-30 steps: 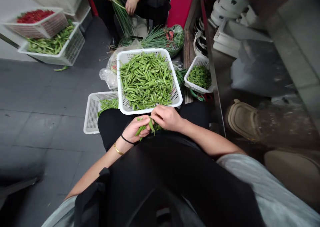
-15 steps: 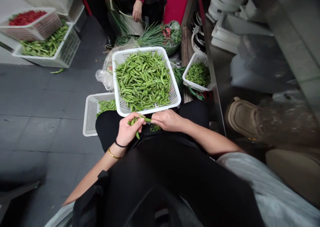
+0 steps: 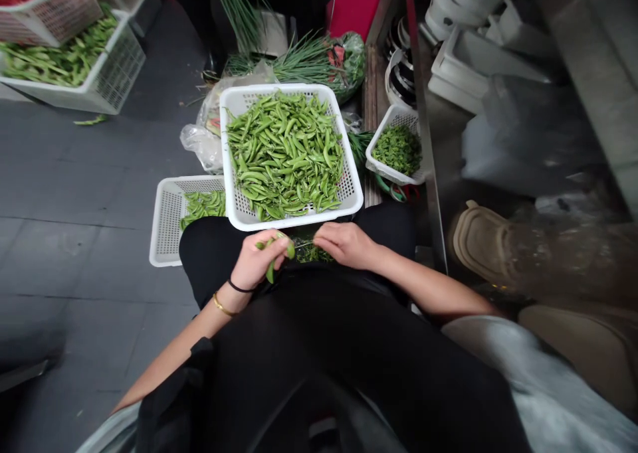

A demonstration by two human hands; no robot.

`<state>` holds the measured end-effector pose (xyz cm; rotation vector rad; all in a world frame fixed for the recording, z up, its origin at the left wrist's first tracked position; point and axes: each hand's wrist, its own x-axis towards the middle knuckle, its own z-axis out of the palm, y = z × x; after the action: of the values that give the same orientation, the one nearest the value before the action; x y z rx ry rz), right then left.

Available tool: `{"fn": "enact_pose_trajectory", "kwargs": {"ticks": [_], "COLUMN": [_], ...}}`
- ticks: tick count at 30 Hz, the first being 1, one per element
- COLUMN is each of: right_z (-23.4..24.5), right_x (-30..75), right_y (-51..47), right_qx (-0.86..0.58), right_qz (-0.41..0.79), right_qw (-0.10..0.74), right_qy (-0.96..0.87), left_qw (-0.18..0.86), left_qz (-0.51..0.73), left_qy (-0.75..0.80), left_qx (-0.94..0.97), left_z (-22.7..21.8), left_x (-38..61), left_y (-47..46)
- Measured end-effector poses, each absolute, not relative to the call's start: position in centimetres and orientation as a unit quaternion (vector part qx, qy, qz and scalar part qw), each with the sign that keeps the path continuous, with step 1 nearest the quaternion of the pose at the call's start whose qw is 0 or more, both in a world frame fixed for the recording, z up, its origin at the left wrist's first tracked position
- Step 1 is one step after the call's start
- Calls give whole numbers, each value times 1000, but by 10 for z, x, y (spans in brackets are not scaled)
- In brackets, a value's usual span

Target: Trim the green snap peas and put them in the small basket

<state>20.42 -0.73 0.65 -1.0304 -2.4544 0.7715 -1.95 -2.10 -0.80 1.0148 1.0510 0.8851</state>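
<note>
Several green snap pea pods [image 3: 270, 272] are held in my left hand [image 3: 256, 257], its thumb and fingers closed round them. My right hand [image 3: 349, 244] is pinched shut a short way to the right, and a thin pale strand [image 3: 302, 245] stretches from its fingertips to the pods. Just beyond both hands, a large white basket [image 3: 299, 220] rests across my knees, heaped with snap peas [image 3: 284, 154]. Green trimmings [image 3: 315, 252] lie below, between my legs and partly hidden by my hands.
At left on the floor, a smaller white basket [image 3: 167, 230] contains some pods. Another basket [image 3: 393, 171] of leafy greens stands at right beside a metal shelf edge [image 3: 432, 194]. Scallions [image 3: 304, 68] lie beyond, near a seated person's dark legs [image 3: 197, 21]. Stacked baskets [image 3: 119, 64] occupy the far left.
My right hand has moved away from the left, and a thin strand now spans the gap. The pod that lay between the hands now stays with my left. The view has shifted slightly.
</note>
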Motion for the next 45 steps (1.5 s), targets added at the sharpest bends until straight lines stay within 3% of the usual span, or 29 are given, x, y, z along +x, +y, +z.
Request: {"fn": "enact_pose_trajectory", "kwargs": {"ticks": [3, 6, 8, 10, 11, 16, 19, 22, 26, 29, 33, 39, 43, 45], "right_z": [26, 37, 32, 15, 5, -31, -21, 9, 46, 52, 33, 15, 26, 35], "right_x": [234, 243, 231, 210, 198, 171, 182, 192, 185, 179, 180, 175, 181, 194], "right_y": [5, 32, 56, 81, 92, 126, 121, 97, 58, 39, 18, -7, -3, 3], "right_qx": [-337, -326, -391, -474, -488, -477, -471, -426, -314, -308, -333, -290, -185, -233], "right_qz": [370, 411, 308, 119, 92, 84, 81, 114, 197, 245, 260, 198, 363, 419], "right_qw": [22, -120, -127, -142, -153, -197, -201, -184, -112, -2, 153, 185, 205, 221], "right_qy": [-866, -843, -858, -861, -854, -853, -855, -879, -922, -919, -893, -918, -890, -849], "left_qw": [723, 799, 827, 839, 842, 840, 761, 610, 522, 591, 729, 779, 826, 831], "left_qz": [481, 473, 448, 423, 414, 384, 371, 370, 337, 322, 375, 383, 259, 220], "left_qy": [387, 284, 246, 234, 235, 276, 422, 545, 514, 495, 457, 414, 374, 362], "left_qx": [309, 238, 235, 248, 252, 266, 325, 440, 591, 550, 344, 274, 333, 361], "left_z": [-16, -23, -26, -28, -28, -23, -19, -15, -8, -4, -3, -3, -2, -2], "left_x": [-33, -38, -36, -32, -30, -28, -27, -21, -8, -4, -8, -10, -15, -20], "left_y": [-13, -8, -8, -10, -11, -16, -15, -12, -11, -15, -23, -28, -29, -30]}}
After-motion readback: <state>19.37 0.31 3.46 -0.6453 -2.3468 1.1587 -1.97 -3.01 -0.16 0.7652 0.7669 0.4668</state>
